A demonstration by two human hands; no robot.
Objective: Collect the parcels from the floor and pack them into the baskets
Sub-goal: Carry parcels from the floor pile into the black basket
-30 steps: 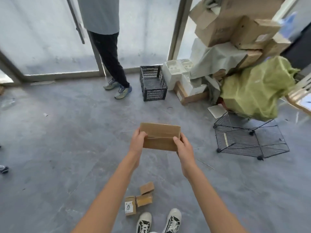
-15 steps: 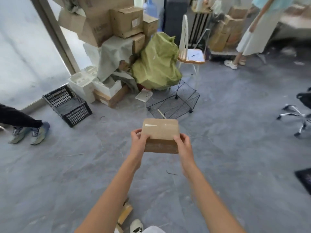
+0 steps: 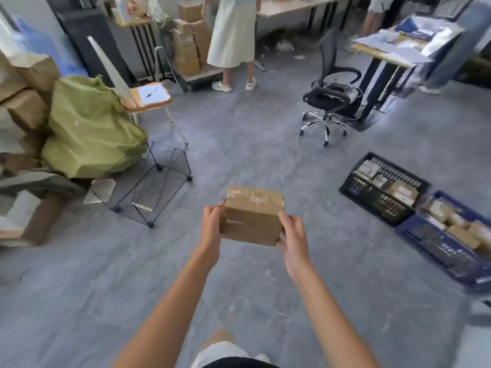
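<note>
Both hands, left hand (image 3: 212, 224) and right hand (image 3: 293, 239), are gripping a taped cardboard parcel (image 3: 252, 216) at chest height above the floor; the black basket (image 3: 382, 188) and blue basket (image 3: 449, 235) (both already holding parcels) are waiting well apart to the right.

Matt brown cardboard parcel (image 3: 252, 219), glossy clear tape across top. Grey floor (image 3: 239, 144) smooth, faintly marbled stone look. Black basket (image 3: 382, 192) and blue basket (image 3: 438, 248) slatted plastic. Wire cage (image 3: 156, 187) thin dark metal.
</note>
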